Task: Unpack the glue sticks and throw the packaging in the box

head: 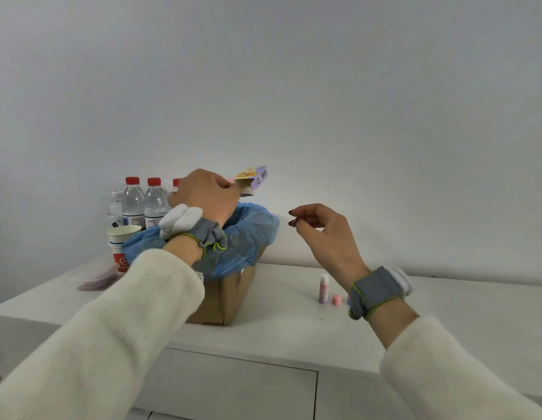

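Note:
My left hand (pixel 207 194) holds a small colourful cardboard package (pixel 252 179) with its end flap open, raised above the cardboard box (pixel 230 295) lined with a blue plastic bag (pixel 251 228). My right hand (pixel 321 231) hovers to the right of the box with fingers loosely curled and nothing in it. A pink and white glue stick (pixel 323 288) stands upright on the white tabletop below my right wrist. A small pink cap or short stick (pixel 336 299) stands right beside it.
Several water bottles with red caps (pixel 142 201) stand behind the box at the left. Stacked paper cups (pixel 122 244) are in front of them. A clear plastic wrapper (pixel 96 281) lies on the white cabinet top (pixel 294 334), whose front edge runs below my arms.

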The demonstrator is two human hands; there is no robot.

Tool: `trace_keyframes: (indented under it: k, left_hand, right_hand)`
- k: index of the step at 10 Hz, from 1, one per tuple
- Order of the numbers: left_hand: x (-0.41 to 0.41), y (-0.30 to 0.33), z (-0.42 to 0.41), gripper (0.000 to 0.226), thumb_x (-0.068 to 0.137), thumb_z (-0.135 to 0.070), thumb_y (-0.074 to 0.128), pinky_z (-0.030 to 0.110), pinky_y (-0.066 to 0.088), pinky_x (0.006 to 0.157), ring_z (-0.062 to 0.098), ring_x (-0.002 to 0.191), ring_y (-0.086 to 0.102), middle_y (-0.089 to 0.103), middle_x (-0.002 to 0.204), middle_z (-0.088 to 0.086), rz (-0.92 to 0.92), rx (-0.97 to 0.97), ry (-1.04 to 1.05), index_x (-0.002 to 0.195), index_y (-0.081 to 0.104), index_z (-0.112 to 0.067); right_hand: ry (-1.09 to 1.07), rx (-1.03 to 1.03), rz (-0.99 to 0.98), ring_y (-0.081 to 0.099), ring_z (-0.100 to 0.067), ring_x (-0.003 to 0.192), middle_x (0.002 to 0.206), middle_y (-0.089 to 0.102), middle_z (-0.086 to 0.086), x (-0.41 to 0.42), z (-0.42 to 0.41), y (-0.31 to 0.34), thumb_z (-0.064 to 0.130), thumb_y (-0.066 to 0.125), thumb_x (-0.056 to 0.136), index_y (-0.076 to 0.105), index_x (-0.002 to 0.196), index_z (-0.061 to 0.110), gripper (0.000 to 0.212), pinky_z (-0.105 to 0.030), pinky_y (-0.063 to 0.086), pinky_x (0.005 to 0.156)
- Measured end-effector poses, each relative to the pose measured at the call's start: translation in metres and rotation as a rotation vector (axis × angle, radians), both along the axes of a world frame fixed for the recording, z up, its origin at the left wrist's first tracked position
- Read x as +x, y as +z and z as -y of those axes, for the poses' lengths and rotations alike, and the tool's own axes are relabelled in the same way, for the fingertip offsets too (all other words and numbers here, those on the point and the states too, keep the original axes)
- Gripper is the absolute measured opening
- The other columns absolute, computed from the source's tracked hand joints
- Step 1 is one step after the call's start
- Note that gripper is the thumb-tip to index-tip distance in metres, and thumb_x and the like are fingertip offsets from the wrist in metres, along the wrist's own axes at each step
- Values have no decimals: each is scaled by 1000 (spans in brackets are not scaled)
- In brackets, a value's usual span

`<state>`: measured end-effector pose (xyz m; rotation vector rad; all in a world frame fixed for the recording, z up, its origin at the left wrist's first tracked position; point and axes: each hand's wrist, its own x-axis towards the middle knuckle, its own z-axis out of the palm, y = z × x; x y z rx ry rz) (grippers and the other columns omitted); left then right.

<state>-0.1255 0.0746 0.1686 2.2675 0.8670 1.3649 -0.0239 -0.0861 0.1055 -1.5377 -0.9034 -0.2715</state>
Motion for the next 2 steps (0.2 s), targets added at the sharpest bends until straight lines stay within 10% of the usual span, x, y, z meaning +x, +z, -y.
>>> trace_keyframes:
  k: [2]
  left_hand:
    - [-2,-12,-16,32,84,-42,53,47,39,92,33,113,49,61,116,7,7,-7,123,96,72,-19]
  right_hand:
    - [-21,-11,-2,64,-9,86,92,75,3,-5,2,1,8,57,84,71,97,20,23,-3,42,64]
